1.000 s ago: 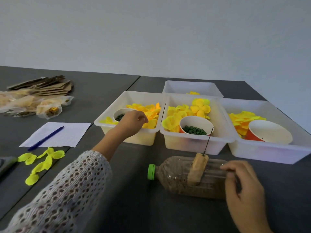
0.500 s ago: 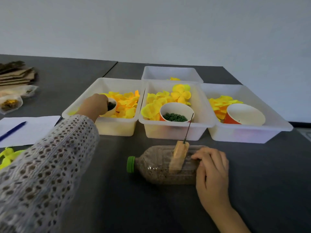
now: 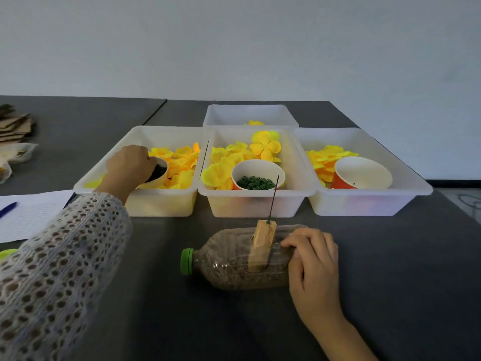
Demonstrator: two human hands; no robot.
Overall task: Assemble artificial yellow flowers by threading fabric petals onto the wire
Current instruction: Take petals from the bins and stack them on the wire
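Behind your dark grey table (image 3: 390, 256) is a plain pale wall (image 3: 234, 48). Your left hand (image 3: 128, 165) reaches into the left tub (image 3: 156, 204), and its fingertips dip into a small white cup (image 3: 160, 174) of dark bits. The hand hides the fingertips, so you cannot tell if they pinch anything. Your knitted sleeve (image 3: 59, 269) covers the near left part of the table.

Your right hand (image 3: 312, 259) lies over the thick end of a plastic bottle (image 3: 234, 261) on its side, fingers curled round it to hold it. The bottle has a green cap (image 3: 187, 261) and brown stuff inside. A wood block (image 3: 261, 246) is stuck on the bottle, and a thin wire (image 3: 273, 196) stands up from the block, leaning a little.

Yellow fabric petals (image 3: 182, 165) fill the left tub. The middle tub (image 3: 255, 204) has more petals and a cup of green rings (image 3: 256, 182). The right tub (image 3: 369, 201) has petals and an orange cup (image 3: 361, 173); what is inside it is hard to see. A far tub (image 3: 250, 114) shows just a bit of yellow.

At the left edge, a paper (image 3: 33, 212), a blue pen (image 3: 7, 208), some cardboard (image 3: 15, 126) and clear bags (image 3: 15, 157) are cut off.
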